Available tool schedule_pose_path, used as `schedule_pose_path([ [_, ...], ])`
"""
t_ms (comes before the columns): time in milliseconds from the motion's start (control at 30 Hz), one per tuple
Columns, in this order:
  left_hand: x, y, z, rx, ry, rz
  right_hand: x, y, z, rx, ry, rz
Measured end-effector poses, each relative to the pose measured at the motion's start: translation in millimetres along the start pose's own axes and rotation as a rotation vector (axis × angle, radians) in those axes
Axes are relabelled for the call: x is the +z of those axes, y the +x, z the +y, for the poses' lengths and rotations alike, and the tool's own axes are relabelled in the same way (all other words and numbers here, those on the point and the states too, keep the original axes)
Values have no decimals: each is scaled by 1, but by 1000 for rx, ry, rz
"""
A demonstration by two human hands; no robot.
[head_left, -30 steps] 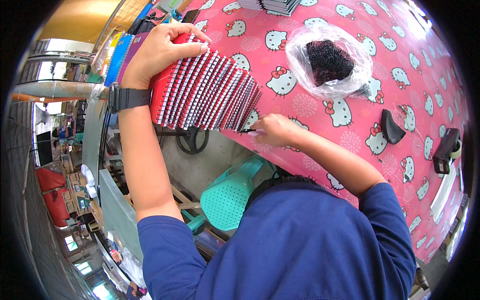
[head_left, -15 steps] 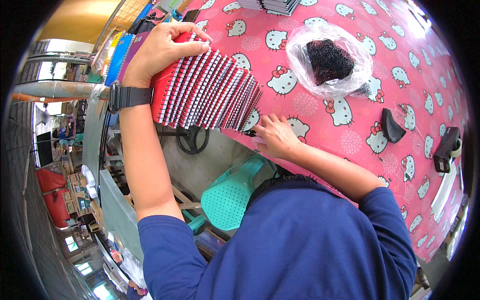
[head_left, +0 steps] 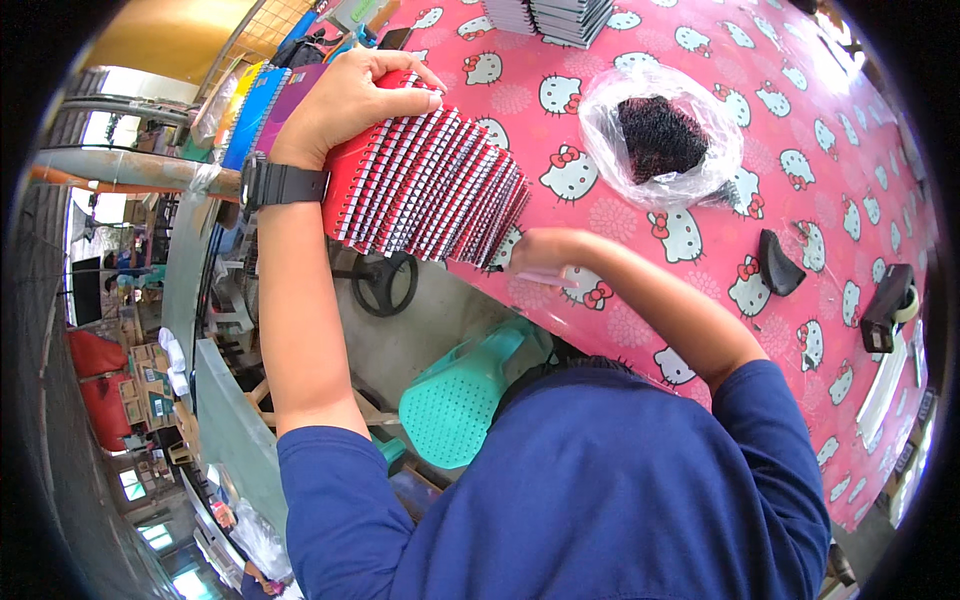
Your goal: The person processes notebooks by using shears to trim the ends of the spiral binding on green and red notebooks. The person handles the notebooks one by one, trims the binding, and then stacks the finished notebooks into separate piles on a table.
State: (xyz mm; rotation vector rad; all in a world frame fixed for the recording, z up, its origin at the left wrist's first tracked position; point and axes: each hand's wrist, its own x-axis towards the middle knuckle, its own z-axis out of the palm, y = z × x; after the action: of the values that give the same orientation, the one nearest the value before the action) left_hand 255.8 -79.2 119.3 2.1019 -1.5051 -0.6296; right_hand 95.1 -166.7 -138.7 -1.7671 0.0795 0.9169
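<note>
A fanned-out row of red spiral notebooks (head_left: 430, 185) leans at the table's near left edge, wire bindings showing. Over its upper left end my left hand (head_left: 345, 108) is closed, thumb and fingers on the notebooks' top edge. At the lower right end of the row is my right hand (head_left: 545, 250), its fingers curled and partly turned from view. Something pale pink (head_left: 548, 277) shows beneath that hand; its kind cannot be made out.
A clear plastic bag (head_left: 600, 130) of black wire-like pieces (head_left: 662, 138) lies on the pink patterned table cover (head_left: 610, 215). Farther right are a curved black piece (head_left: 780, 264) and a tape dispenser (head_left: 888, 308). Notebook stacks (head_left: 572, 20) stand behind; a green chair (head_left: 455, 405) is below.
My right hand has turned over at the row's lower end, fingers now curled downward. The left hand keeps its hold, and the whole view has shifted slightly.
</note>
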Motion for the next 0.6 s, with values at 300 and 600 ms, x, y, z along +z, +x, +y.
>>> schedule_pose_path([
  [300,-71,-84,-10,578,-368,464,61,-113,46,-120,-675,1112],
  [600,192,-203,-109,-173,-1313,850,-24,-38,19,-412,262,863],
])
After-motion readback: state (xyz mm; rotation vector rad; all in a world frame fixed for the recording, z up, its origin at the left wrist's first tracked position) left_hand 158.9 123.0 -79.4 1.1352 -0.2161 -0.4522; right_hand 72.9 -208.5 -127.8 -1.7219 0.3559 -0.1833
